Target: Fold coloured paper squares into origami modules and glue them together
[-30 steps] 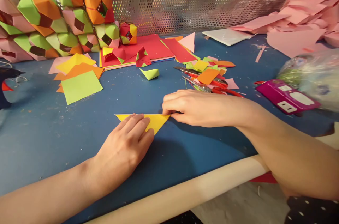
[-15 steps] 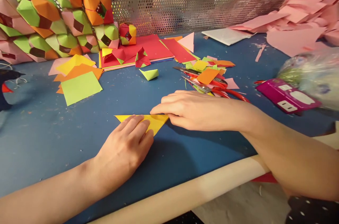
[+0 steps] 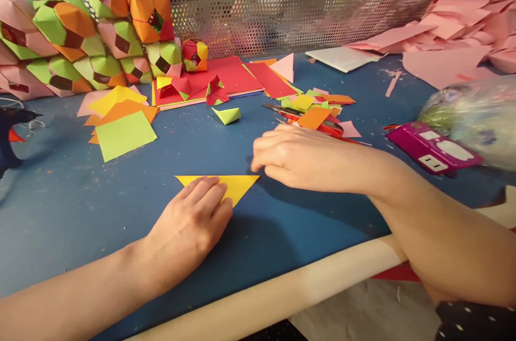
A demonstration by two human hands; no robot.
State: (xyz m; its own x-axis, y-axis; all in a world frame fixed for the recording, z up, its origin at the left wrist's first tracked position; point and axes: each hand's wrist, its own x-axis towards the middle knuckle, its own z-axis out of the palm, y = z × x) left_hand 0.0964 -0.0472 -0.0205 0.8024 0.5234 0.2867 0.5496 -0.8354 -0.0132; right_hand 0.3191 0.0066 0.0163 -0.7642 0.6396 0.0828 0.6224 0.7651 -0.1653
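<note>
A yellow sheet of paper (image 3: 239,186), folded into a triangle, lies flat on the blue table with its long straight edge facing away from me. My left hand (image 3: 197,217) holds it down, fingers pressed together on its middle and covering part of it. Just off the triangle's right corner hovers my right hand (image 3: 298,158), holding nothing, its fingers bent and the thumb a little apart from them. Beyond the hands sits a small folded green paper piece (image 3: 227,115). Scissors (image 3: 332,128) with red handles lie among paper scraps, partly hidden behind my right hand.
Folded paper balls (image 3: 66,24) are stacked at the back left, near loose sheets (image 3: 126,134). Red sheets (image 3: 229,75) lie before a perforated metal panel (image 3: 226,2). To the right are a purple device (image 3: 435,147), a plastic bag (image 3: 475,115) and heaped pink paper (image 3: 463,24).
My right hand has lifted off the yellow triangle's edge and moved right and slightly away, uncovering its right corner. My left hand stays in place on the paper.
</note>
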